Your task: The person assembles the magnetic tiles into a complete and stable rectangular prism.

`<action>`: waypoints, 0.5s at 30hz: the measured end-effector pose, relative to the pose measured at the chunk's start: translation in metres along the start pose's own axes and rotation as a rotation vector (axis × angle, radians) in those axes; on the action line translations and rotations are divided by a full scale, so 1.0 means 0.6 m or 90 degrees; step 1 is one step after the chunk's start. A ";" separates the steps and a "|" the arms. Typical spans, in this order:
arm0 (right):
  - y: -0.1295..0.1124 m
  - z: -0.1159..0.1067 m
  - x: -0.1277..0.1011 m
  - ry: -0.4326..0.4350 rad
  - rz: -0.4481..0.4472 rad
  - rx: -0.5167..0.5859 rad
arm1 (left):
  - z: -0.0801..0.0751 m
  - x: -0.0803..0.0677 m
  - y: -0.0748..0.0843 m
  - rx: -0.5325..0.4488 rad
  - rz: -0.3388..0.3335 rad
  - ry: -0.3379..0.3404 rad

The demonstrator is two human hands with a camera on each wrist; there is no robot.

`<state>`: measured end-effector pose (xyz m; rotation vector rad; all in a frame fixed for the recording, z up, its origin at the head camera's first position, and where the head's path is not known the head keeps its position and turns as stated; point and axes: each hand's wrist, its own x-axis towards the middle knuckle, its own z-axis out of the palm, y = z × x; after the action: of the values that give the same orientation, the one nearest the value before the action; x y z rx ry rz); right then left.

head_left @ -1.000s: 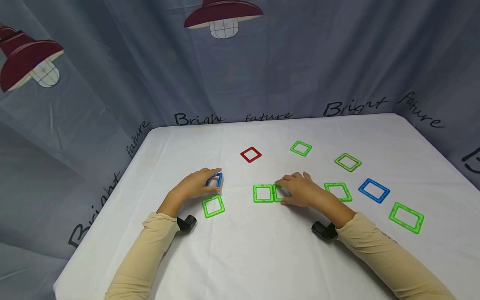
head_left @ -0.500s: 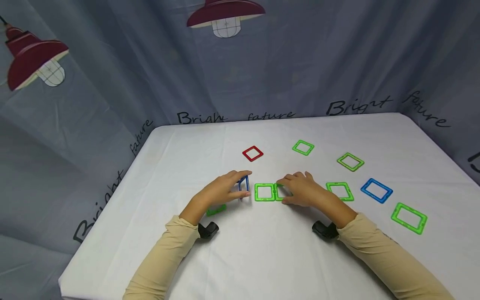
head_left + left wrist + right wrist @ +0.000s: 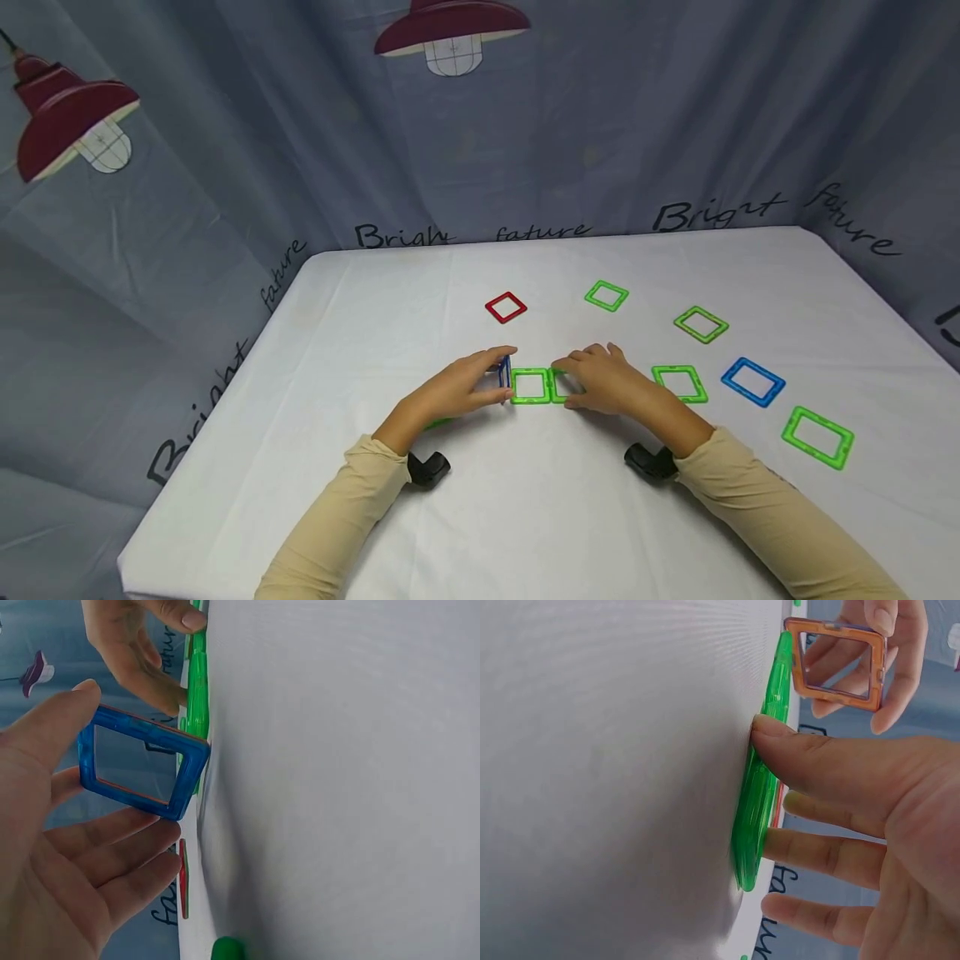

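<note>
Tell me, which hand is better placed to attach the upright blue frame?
Probably the left hand: it holds the blue frame upright beside the green pair, which the right hand grips.

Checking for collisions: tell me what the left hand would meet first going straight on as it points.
The left hand, holding a blue frame, would likely first meet the left green square in the adjoining pair; whether the frame touches it is unclear.
</note>
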<state>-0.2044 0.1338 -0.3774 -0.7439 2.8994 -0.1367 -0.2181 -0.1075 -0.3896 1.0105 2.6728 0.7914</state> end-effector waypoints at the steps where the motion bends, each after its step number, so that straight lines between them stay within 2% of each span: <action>1: 0.000 0.000 0.000 0.001 0.001 0.003 | 0.001 0.001 -0.001 -0.010 0.002 -0.002; 8: -0.001 0.000 -0.002 0.003 -0.014 0.013 | 0.006 0.001 -0.002 -0.073 0.014 -0.018; 15: -0.008 0.000 -0.010 0.004 -0.019 0.007 | 0.005 -0.014 0.004 -0.077 -0.005 -0.030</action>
<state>-0.1969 0.1324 -0.3763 -0.7856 2.8921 -0.1594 -0.2095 -0.1106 -0.3910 0.9755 2.5548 0.9033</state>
